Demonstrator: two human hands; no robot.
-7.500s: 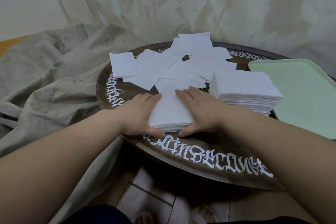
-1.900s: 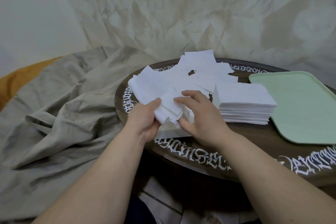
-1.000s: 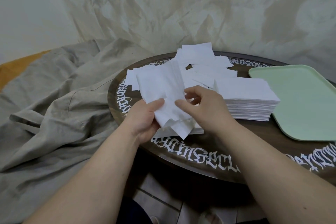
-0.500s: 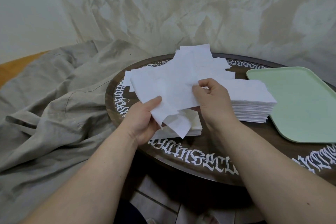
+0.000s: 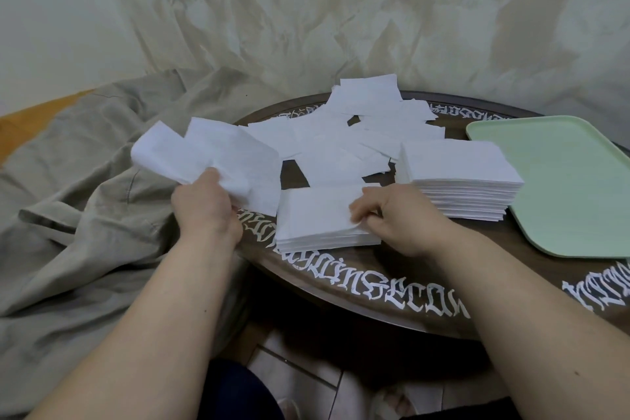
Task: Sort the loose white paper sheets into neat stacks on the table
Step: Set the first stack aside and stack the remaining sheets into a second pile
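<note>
While the right hand (image 5: 399, 218) sits at centre frame with fingers curled, pinching the right edge of the small paper stack (image 5: 324, 216) on the round table (image 5: 392, 286), the left hand (image 5: 204, 208) at centre left grips a loose bunch of white sheets (image 5: 208, 157) lifted just left of that stack. Behind sits a taller stack (image 5: 460, 177), scattered loose sheets (image 5: 358, 126) further back, green tray (image 5: 559, 187) at right.

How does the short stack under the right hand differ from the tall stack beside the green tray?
The short stack is far thinner than the tall stack. The short stack sits at the table's near edge with the right hand pinching its right edge; the tall stack stands untouched, farther right beside the green tray. Both are squared piles of white sheets.
</note>
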